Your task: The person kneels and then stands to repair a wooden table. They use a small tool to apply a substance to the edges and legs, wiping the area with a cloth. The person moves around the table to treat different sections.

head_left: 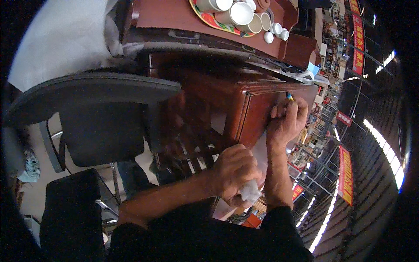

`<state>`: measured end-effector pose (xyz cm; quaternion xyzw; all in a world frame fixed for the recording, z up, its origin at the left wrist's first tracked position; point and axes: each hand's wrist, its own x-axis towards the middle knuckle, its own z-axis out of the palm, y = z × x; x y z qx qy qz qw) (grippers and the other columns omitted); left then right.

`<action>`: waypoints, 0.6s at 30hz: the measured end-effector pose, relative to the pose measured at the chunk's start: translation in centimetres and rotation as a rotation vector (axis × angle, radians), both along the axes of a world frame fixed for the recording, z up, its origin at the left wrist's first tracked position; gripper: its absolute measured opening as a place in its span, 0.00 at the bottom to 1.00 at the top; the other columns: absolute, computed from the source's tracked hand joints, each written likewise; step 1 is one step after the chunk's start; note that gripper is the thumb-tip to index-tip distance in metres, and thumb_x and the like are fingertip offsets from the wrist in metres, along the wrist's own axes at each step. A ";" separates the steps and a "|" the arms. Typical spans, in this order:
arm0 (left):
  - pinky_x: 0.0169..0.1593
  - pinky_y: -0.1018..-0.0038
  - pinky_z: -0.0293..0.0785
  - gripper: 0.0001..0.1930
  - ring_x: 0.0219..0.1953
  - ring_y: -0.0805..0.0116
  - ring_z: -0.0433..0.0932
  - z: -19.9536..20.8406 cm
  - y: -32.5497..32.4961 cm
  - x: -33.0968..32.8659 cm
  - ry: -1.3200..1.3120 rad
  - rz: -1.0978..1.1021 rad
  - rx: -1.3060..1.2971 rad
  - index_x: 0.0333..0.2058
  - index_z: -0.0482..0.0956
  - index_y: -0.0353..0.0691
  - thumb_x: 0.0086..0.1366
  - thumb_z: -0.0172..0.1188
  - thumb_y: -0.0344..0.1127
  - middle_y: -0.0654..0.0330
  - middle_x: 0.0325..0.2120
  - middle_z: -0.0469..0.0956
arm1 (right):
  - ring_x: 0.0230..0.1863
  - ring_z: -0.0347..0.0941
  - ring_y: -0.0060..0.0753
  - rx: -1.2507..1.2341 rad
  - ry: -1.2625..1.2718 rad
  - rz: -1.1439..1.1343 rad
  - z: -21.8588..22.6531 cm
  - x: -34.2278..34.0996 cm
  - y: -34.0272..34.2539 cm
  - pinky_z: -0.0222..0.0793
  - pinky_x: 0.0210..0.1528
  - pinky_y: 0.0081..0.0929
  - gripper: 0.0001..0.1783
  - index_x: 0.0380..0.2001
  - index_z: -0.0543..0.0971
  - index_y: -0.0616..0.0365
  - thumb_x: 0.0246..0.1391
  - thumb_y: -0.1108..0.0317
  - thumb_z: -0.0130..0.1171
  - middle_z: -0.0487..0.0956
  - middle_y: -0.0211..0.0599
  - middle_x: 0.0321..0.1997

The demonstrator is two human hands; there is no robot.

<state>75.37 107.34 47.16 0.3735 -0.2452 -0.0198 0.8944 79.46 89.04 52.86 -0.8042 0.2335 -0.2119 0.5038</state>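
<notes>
My right hand (288, 121) is closed in a pinch around a thin pen-like stick (290, 97) with a dark tip and yellow and blue bands. Its tip is at the surface of a glossy red-brown wooden furniture panel (258, 117), close to the far edge; whether it touches cannot be made out. Nearer to me, my left hand (233, 170) is closed around a crumpled white wad (250, 192), tissue or cloth. That hand is by the near corner of the panel. My fingers cover most of the stick.
A black office chair (101, 131) stands at the left. Behind the wooden piece, a table (161, 17) bears a colourful tray (209, 19) of white cups. A pale grey cover (56, 39) hangs at the upper left. Red banners (345, 174) hang in the large hall.
</notes>
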 end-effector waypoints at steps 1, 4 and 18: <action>0.38 0.57 0.73 0.19 0.31 0.57 0.77 -0.2 0.2 0.4 0.016 -0.002 -0.015 0.40 0.73 0.41 0.59 0.65 0.47 0.57 0.33 0.77 | 0.18 0.64 0.22 0.036 -0.074 -0.044 -0.7 -0.9 -0.8 0.65 0.21 0.22 0.06 0.42 0.72 0.61 0.67 0.70 0.54 0.72 0.34 0.25; 0.30 0.62 0.71 0.19 0.24 0.59 0.75 0.2 2.2 1.9 0.272 -0.084 0.123 0.45 0.71 0.40 0.63 0.60 0.47 0.58 0.28 0.75 | 0.18 0.66 0.23 0.044 -0.123 -0.117 -0.8 -0.8 -0.9 0.66 0.21 0.23 0.06 0.42 0.72 0.62 0.67 0.70 0.53 0.74 0.36 0.26; 0.39 0.72 0.77 0.19 0.32 0.69 0.78 0.4 3.6 13.5 0.306 0.042 0.823 0.55 0.78 0.37 0.67 0.65 0.36 0.55 0.37 0.81 | 0.19 0.69 0.20 0.040 -0.076 -0.133 -0.6 -0.6 -0.3 0.68 0.22 0.21 0.05 0.40 0.74 0.64 0.64 0.73 0.57 0.75 0.33 0.29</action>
